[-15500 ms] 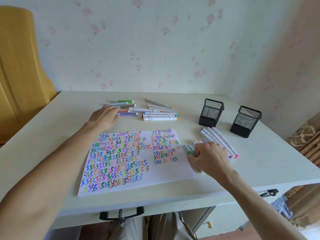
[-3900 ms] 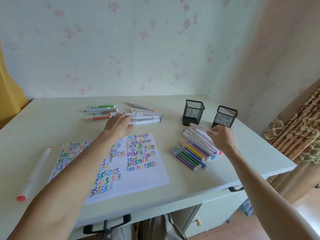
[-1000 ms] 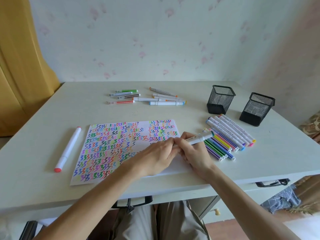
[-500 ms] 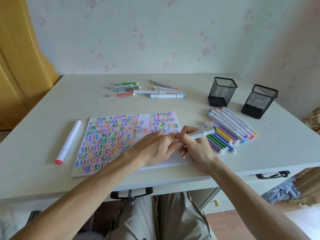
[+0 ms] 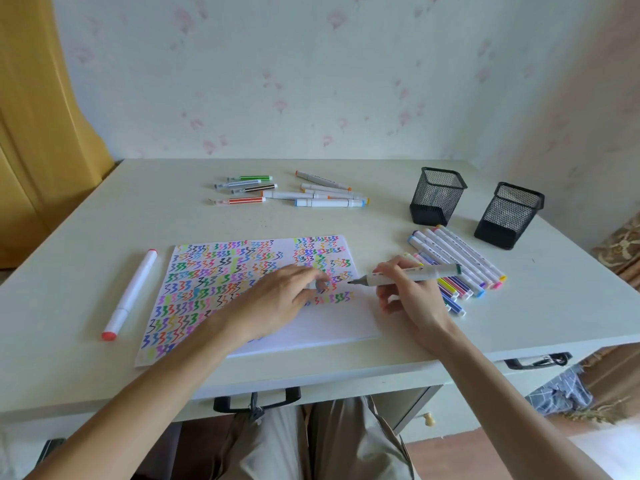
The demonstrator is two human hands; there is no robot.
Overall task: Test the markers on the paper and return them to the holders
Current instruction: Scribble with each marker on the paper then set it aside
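A white paper (image 5: 311,327) covered in coloured zigzag marks lies on the pale table (image 5: 86,220). My right hand (image 5: 412,301) grips an uncapped white marker (image 5: 415,274); its dark tip points left, just above the paper's right part. My left hand (image 5: 277,303) rests on the paper with curled fingers pinching what looks like the marker's cap, mostly hidden. Two black mesh holders (image 5: 437,197) (image 5: 508,216) stand at the back right. A row of markers (image 5: 462,261) lies in front of them, beside my right hand.
More white markers (image 5: 329,197) and thin coloured pens (image 5: 247,190) lie at the back of the table. One white marker with a red cap (image 5: 130,296) lies left of the paper. A yellow curtain (image 5: 41,133) hangs on the left. The table's front edge is near my lap.
My hands, joined on the marker half a second ago, have pulled apart. The cap is off, the dark tip is bare, and my right hand has swung the marker towards the paper.
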